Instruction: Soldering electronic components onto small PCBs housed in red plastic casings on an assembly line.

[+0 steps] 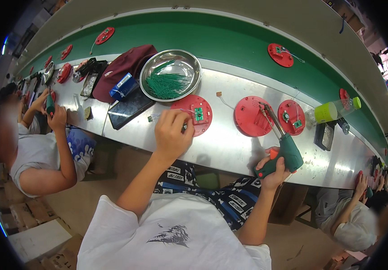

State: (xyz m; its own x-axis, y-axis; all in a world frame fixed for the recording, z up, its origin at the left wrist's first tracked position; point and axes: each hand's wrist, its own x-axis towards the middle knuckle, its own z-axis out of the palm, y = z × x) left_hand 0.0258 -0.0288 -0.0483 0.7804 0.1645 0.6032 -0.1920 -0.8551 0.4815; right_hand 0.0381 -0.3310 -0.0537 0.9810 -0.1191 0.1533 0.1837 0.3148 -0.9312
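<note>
My right hand (275, 168) is wrapped round a green soldering gun (291, 152) with a red trigger. The gun's long metal tip reaches up over a red round plate (250, 118). My left hand (173, 133) is closed, with a small dark piece showing between its fingers that I cannot make out. It covers the left part of another red disc (204, 118), which carries a small green circuit board (198, 114) with thin wires. Beside the gun's tip lies a third red disc (288, 108), also with a little board and wires.
A steel bowl (193, 67) of green wires stands behind my left hand, near a black tablet-like slab (126, 108), a blue box (124, 87) and a maroon cap (117, 67). A bottle (327, 112) lies at right. More red discs sit on the green conveyor belt (230, 36). People work on both sides.
</note>
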